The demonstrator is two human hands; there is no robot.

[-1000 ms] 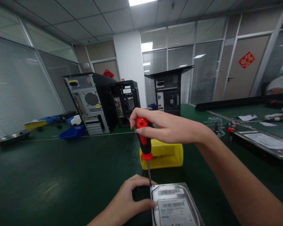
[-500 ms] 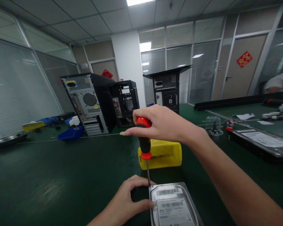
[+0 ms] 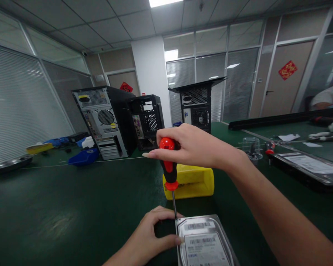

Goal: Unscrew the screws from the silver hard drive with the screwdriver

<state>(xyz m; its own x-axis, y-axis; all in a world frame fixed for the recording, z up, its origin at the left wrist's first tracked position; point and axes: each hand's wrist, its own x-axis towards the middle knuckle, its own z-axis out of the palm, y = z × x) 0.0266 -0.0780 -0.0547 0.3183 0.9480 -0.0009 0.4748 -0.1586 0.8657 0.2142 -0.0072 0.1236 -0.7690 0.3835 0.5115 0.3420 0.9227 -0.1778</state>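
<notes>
A silver hard drive point(image 3: 205, 244) with a white printed label lies at the bottom of the view, its lower end cut off. My left hand point(image 3: 152, 231) grips its left edge, thumb on the side and fingers at the far corner. Above, my right hand point(image 3: 188, 146) is closed round the handle of a red and black screwdriver point(image 3: 170, 173). The screwdriver stands nearly upright, its tip at the drive's far left corner. Whether a screw sits under the tip is too small to tell. Just behind the drive is a yellow bin point(image 3: 195, 184).
Computer cases point(image 3: 119, 118) stand at the back of the green table point(image 3: 72, 207). A blue tray point(image 3: 83, 157) and a metal dish point(image 3: 11, 164) are on the left. To the right lie another hard drive point(image 3: 313, 166), a clear cup point(image 3: 252, 147) and another screwdriver point(image 3: 269, 149). A person's sleeve point(image 3: 329, 96) shows far right.
The screwdriver handle has turned, so a red stripe now faces me. My right hand has shifted very slightly; my left hand and the hard drive stay put.
</notes>
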